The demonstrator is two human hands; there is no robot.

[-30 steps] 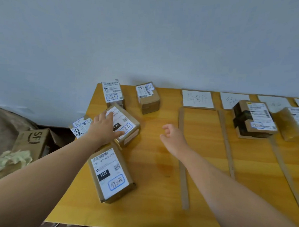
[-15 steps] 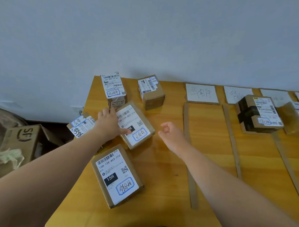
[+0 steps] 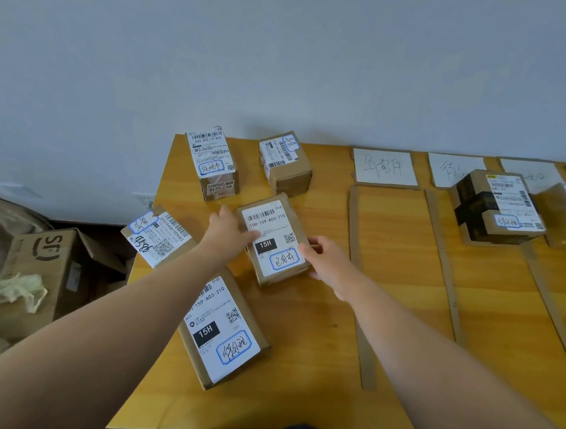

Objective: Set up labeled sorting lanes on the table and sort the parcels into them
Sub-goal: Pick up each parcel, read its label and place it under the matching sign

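A brown parcel with a white 15H label (image 3: pixel 275 238) lies on the yellow table (image 3: pixel 301 361) left of the lanes. My left hand (image 3: pixel 229 233) grips its left side and my right hand (image 3: pixel 325 260) grips its right side. Unsorted parcels surround it: a larger 15H parcel (image 3: pixel 223 331) in front, one overhanging the table's left edge (image 3: pixel 157 238), two at the back (image 3: pixel 212 164) (image 3: pixel 285 164). Cardboard strips (image 3: pixel 358 282) (image 3: pixel 443 263) divide lanes headed by handwritten cards (image 3: pixel 386 168) (image 3: pixel 454 170). A black-taped parcel (image 3: pixel 496 207) sits in the second lane.
Another parcel (image 3: pixel 565 210) lies in a lane at the right edge. A third card (image 3: pixel 530 171) shows behind the black-taped parcel. On the floor to the left stands an open SF carton (image 3: pixel 42 268) with crumpled paper (image 3: pixel 10 295). A pale wall runs behind the table.
My right hand moved left and closed on the 15H parcel's right side. My left hand stays on its left side, and the parcel has turned a little under the hands.
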